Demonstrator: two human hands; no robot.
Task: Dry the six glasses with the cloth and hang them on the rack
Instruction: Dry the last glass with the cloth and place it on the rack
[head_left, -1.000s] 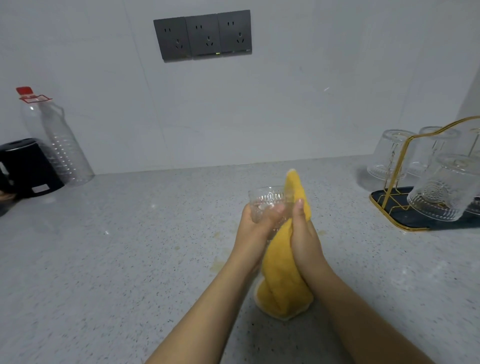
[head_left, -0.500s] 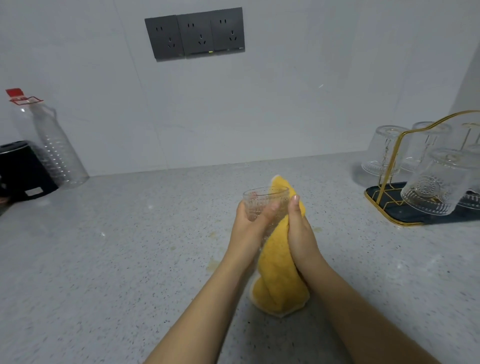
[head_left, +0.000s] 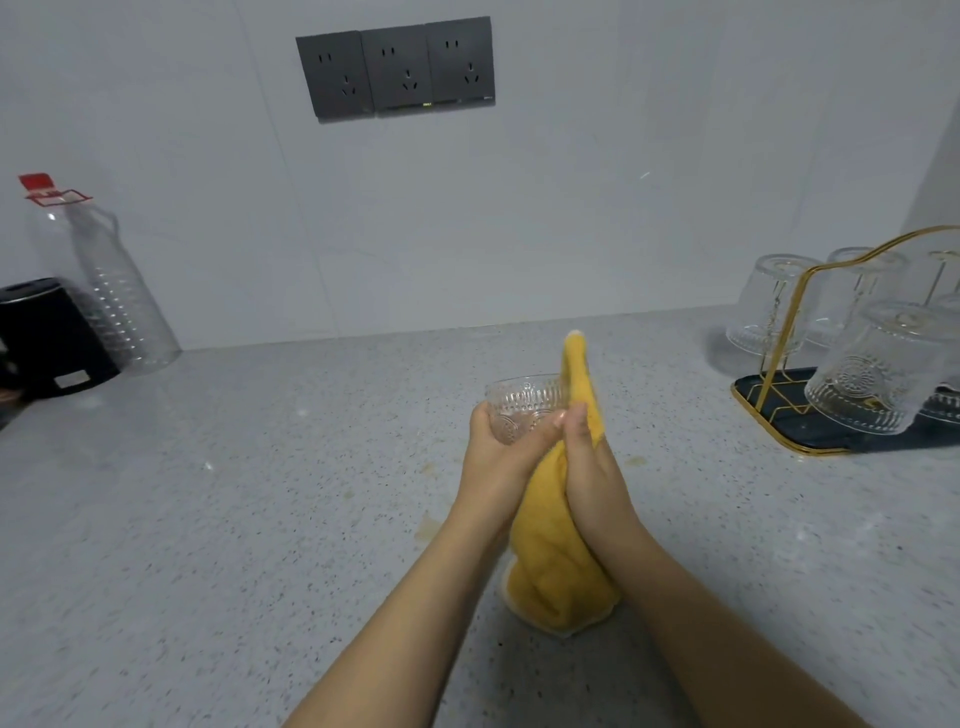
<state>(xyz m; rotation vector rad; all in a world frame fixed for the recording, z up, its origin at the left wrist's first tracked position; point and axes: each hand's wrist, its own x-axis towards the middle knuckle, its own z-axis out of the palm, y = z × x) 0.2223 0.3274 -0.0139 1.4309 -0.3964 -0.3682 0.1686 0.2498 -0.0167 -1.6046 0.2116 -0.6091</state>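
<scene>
At the far right of the speckled grey surface stood the gold wire rack on its dark tray. Glasses hung upside down on it: one patterned glass at the near side, another farther back to the left, and at least one more behind the gold frame; how many more lay beyond the right edge could not be told.

Near the middle, the upright patterned glass was held above the surface, its open rim up. The left hand cupped it from below and the left, fingers curled round its lower wall. The right hand pressed the yellow cloth against the glass's right side, fingers held fairly straight and together along the cloth. The cloth's tip rose above the rim on the right, and its bulk hung down between the two wrists.

At the far left stood a clear plastic bottle with a red cap, beside a black kettle. A row of dark wall sockets sat on the wall above.
</scene>
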